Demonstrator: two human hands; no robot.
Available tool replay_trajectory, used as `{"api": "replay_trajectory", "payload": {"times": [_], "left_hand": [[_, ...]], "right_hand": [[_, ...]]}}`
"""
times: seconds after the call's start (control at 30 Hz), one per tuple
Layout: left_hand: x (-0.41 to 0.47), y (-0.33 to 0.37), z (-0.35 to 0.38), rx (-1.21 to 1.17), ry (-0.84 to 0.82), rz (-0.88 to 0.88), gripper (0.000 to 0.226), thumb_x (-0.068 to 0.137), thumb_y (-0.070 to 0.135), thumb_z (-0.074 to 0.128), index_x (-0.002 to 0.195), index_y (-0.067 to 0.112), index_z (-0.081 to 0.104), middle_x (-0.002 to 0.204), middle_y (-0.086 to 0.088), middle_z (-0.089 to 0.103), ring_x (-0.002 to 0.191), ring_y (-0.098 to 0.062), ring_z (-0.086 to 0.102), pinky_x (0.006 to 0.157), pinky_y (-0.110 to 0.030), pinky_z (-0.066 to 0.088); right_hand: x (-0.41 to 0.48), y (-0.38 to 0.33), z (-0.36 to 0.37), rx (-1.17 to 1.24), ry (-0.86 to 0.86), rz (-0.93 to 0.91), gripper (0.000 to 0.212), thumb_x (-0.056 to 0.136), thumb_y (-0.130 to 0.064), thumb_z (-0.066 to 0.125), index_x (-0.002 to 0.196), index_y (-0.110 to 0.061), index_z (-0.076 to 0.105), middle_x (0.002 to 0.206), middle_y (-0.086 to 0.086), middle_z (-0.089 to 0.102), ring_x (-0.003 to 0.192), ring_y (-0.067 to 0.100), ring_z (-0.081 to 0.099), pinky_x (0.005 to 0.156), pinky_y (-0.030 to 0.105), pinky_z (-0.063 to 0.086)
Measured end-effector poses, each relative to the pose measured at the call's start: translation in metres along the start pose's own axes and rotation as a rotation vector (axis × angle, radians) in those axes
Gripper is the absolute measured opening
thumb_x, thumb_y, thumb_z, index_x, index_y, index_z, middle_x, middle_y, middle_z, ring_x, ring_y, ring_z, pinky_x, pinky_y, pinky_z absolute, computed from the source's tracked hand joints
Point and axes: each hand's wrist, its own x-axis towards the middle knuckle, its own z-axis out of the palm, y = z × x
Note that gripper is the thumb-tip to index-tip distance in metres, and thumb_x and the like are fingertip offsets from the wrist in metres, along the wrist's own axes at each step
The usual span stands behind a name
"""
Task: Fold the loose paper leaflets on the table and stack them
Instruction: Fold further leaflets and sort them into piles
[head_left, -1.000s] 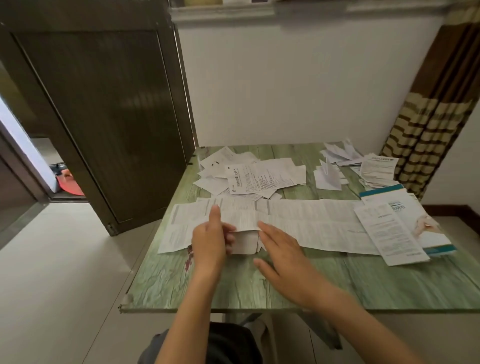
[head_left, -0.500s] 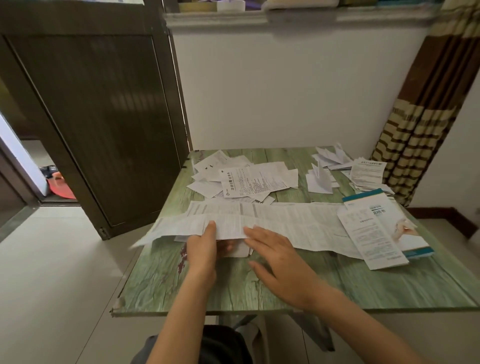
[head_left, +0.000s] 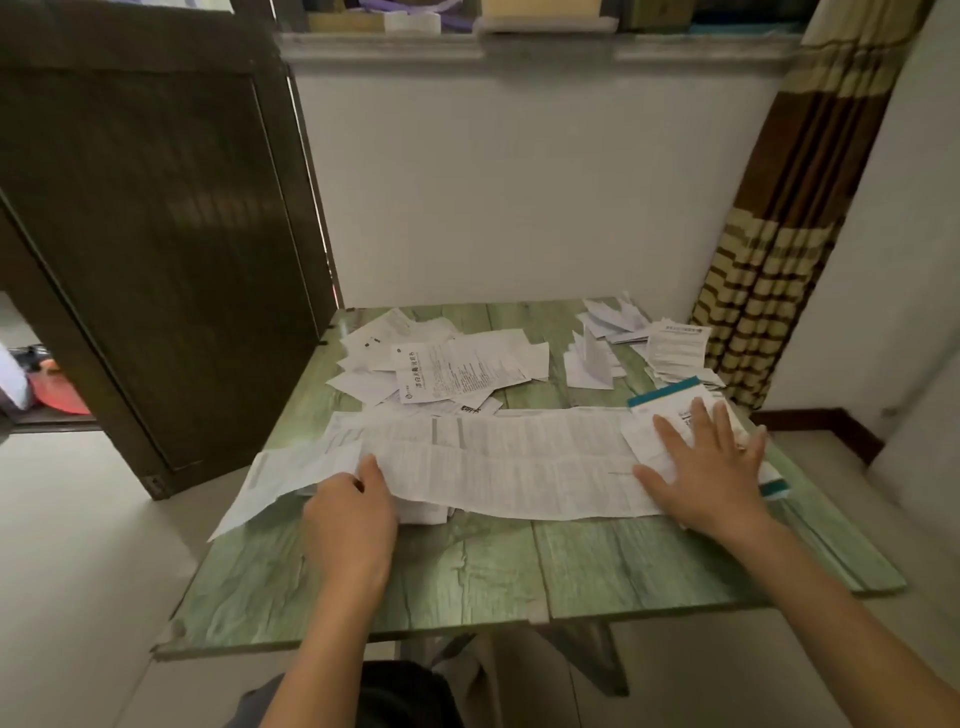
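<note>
Okay, long leaflet (head_left: 519, 467) lying unfolded across middle of table (head_left: 467, 571). Left hand (head_left: 348, 514) pinching leaflet's left part, thumb on top. Right hand (head_left: 706, 467) pressing flat, fingers spread, holding nothing. Loose pile (head_left: 447, 369) sitting toward table's far edge.

Two bare forearms reach forward from below. The left hand (head_left: 350, 519) pinches a long leaflet (head_left: 519, 467), thumb on top, fingers hidden beneath. The right hand (head_left: 711, 478) lies palm down, well apart, fingers straight and spread.
</note>
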Motion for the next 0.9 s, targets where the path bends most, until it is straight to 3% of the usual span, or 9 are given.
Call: {"api": "replay_trajectory", "payload": {"times": [0.33,0.47,0.57,0.7,0.77,0.83,0.9], "left_hand": [[-0.010,0.018,0.005,-0.297,0.045,0.115,0.033,0.101,0.025,0.038,0.070,0.014,0.045,0.075,-0.011,0.055,0.072,-0.028,0.059,0.061,-0.043,0.046],[-0.018,0.031,-0.001,-0.372,0.133,0.167,0.033,0.101,0.019,0.039,0.071,0.007,0.045,0.064,-0.003,0.042,0.057,-0.014,0.041,0.048,-0.013,0.035],[-0.018,0.034,-0.005,-0.446,0.255,0.183,0.033,0.100,0.019,0.041,0.069,0.009,0.045,0.063,0.000,0.039,0.055,-0.009,0.035,0.047,-0.008,0.032],[-0.014,0.035,-0.015,-0.592,0.478,0.197,0.029,0.101,0.017,0.041,0.100,-0.007,0.056,0.073,0.005,0.044,0.064,0.008,0.049,0.059,-0.005,0.036],[-0.009,0.035,-0.021,-0.631,0.541,0.225,0.024,0.100,0.014,0.039,0.106,0.000,0.057,0.081,0.011,0.048,0.070,0.020,0.048,0.066,-0.002,0.035],[0.000,0.029,-0.026,-0.638,0.591,0.222,0.027,0.099,0.018,0.038,0.107,0.003,0.058,0.089,0.004,0.054,0.075,0.017,0.049,0.072,-0.003,0.036],[0.012,0.021,-0.031,-0.647,0.637,0.212,0.037,0.097,0.023,0.037,0.111,-0.006,0.056,0.092,-0.001,0.056,0.079,0.006,0.052,0.077,-0.013,0.039]], "right_hand": [[0.012,0.007,0.015,0.136,-0.034,0.078,0.063,0.097,-0.051,0.025,0.151,-0.025,0.008,0.160,0.009,-0.003,0.146,0.027,-0.004,0.116,0.054,0.001],[0.013,0.012,0.015,0.128,-0.020,0.075,0.061,0.098,-0.049,0.023,0.151,-0.022,0.009,0.160,0.009,-0.001,0.147,0.026,-0.002,0.116,0.052,0.004],[0.014,0.015,0.015,0.133,-0.016,0.079,0.060,0.099,-0.047,0.023,0.152,-0.022,0.010,0.160,0.010,0.000,0.146,0.026,-0.001,0.117,0.049,0.004],[0.014,0.016,0.015,0.143,-0.028,0.072,0.059,0.099,-0.046,0.023,0.152,-0.022,0.010,0.160,0.010,0.000,0.146,0.025,-0.002,0.117,0.049,0.002],[0.014,0.016,0.015,0.136,-0.024,0.069,0.059,0.099,-0.046,0.022,0.151,-0.023,0.010,0.159,0.010,-0.001,0.146,0.026,-0.002,0.117,0.050,0.002],[0.013,0.015,0.014,0.119,-0.018,0.059,0.058,0.099,-0.045,0.022,0.151,-0.023,0.011,0.159,0.011,-0.001,0.146,0.027,-0.003,0.116,0.050,0.002],[0.014,0.015,0.012,0.115,-0.009,0.045,0.057,0.099,-0.045,0.023,0.151,-0.024,0.012,0.159,0.011,-0.001,0.146,0.027,-0.003,0.116,0.051,0.002]]}}
